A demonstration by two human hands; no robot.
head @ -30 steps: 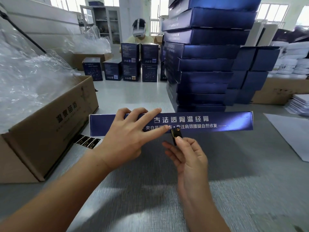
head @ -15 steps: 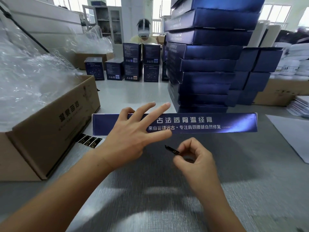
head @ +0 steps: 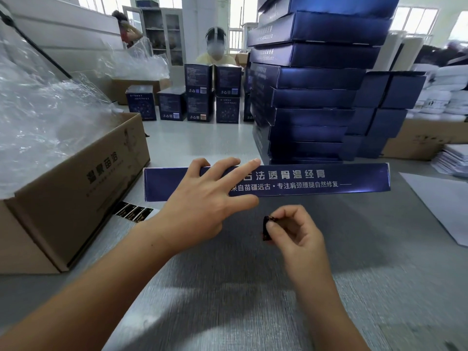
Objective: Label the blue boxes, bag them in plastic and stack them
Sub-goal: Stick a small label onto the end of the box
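Pinched one small dark label (head: 267, 228) in the right hand (head: 296, 236), just in front of one long blue box (head: 316, 179); laid the left hand (head: 207, 206), fingers straight, against that box.

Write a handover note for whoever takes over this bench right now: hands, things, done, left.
Left hand: open, fingers spread over the long flat blue cardboard box lying on the grey table.
Right hand: pinches a small dark label just short of that box.
Spare dark label strip lies beside the brown cardboard carton of clear plastic bags; tall stack of blue boxes stands behind.
Done: label in hand.
Left: stick it, bag this box, stack it.
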